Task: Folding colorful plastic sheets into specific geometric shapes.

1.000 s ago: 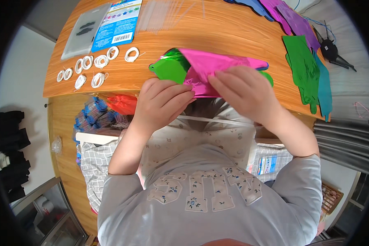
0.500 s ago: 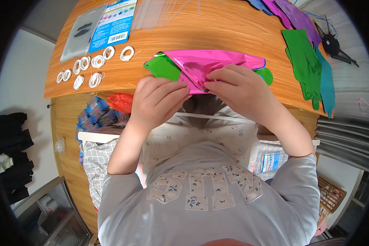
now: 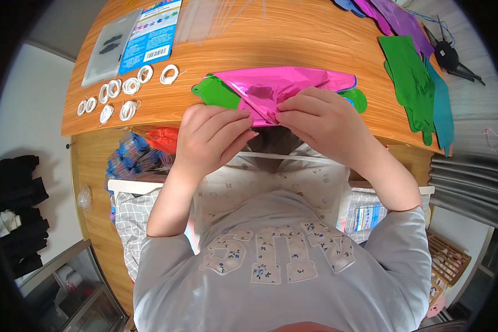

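Pink foil balloon [image 3: 276, 86] pinched between both hands' fingers [image 3: 235, 119] at its near edge.

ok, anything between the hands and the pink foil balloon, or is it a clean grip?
Nothing visible in the way. The left hand and right hand both pinch the pink foil balloon directly at its near edge. A green foil balloon lies under it on the wooden table, not between.
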Tool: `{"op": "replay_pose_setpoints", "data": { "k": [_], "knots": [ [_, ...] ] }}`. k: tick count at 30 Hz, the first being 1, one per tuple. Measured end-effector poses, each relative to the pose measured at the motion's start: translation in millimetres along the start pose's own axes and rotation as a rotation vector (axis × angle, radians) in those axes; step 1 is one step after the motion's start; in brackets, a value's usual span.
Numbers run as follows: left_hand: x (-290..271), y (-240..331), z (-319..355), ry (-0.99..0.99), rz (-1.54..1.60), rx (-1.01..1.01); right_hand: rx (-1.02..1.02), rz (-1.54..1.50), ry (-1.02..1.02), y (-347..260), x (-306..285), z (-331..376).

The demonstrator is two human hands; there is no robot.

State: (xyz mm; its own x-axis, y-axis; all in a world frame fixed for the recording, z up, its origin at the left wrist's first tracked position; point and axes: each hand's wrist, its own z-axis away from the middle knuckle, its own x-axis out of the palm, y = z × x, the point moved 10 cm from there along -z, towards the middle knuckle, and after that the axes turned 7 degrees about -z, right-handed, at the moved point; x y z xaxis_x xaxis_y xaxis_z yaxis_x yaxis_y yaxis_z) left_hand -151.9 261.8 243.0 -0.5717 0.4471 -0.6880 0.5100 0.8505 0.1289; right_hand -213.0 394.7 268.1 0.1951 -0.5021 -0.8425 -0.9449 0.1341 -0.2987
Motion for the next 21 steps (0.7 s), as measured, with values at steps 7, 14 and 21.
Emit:
{"op": "replay_pose_setpoints", "data": {
  "k": [7,14,21],
  "knots": [
    [0,-2,-8,-0.075,0.004,-0.072,0.005,-0.021,0.018,1,-1,0],
    [13,-3,-41,-0.248,-0.098,-0.253,-0.016,-0.028,0.016,-2,-3,-2],
    [51,-7,-44,-0.406,-0.114,-0.221,0.004,-0.047,0.025,3,1,1]
  ]
}}
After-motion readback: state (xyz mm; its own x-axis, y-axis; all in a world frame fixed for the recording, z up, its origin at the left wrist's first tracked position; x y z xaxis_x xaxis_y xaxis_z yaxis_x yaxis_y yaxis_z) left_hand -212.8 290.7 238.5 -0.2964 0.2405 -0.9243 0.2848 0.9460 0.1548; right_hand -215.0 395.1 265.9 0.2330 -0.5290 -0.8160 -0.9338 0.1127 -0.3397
